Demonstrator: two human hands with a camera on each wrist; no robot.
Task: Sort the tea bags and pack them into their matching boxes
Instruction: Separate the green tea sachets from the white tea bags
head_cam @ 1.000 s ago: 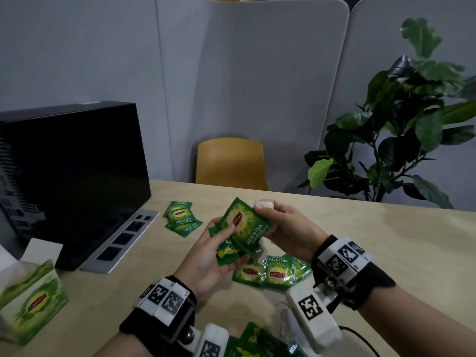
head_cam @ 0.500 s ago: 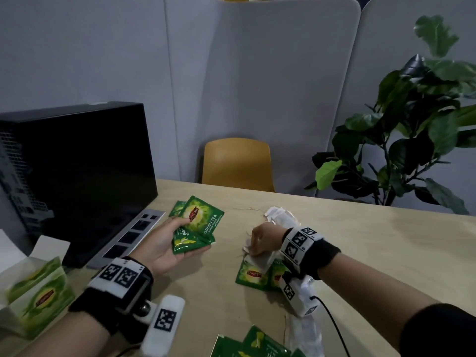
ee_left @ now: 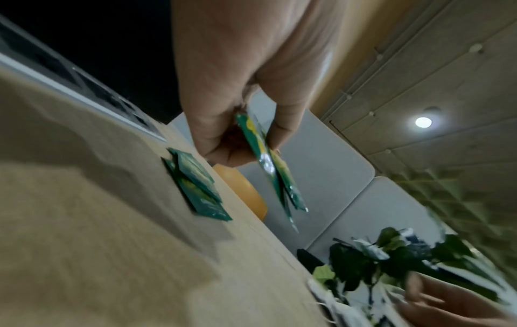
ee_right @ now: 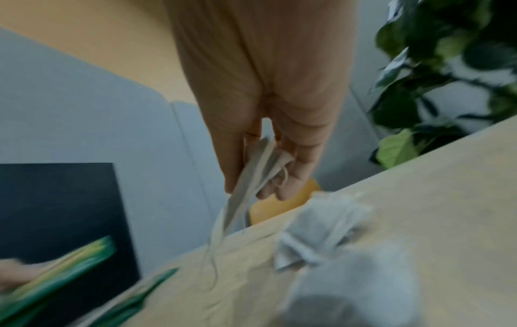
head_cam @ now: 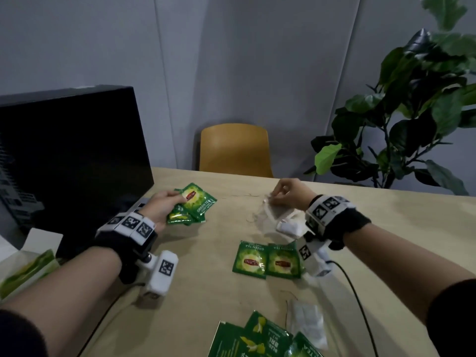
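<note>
Hands parted; left wrist view shows green sachets point(ee_left: 268, 168) edge-on.

Grey partition panels point(head_cam: 231, 60) close off the back — a mustard chair point(head_cam: 235, 150) at twelve o'clock behind the pale wooden table point(head_cam: 399, 228). A leafy plant point(head_cam: 412, 119) fills two o'clock, a black case point(head_cam: 69, 150) ten.

I see green tea sachets point(head_cam: 198, 202) fanned above a flat stack point(ee_left: 197, 187) on the worktop point(head_cam: 206, 292). Two more sachets point(head_cam: 268, 260) lie side by side at centre. White paper tea bags point(head_cam: 278, 217) are bunched just beyond them, one lifted point(ee_right: 251, 174). An open green box point(head_cam: 28, 269) sits far left.
</note>
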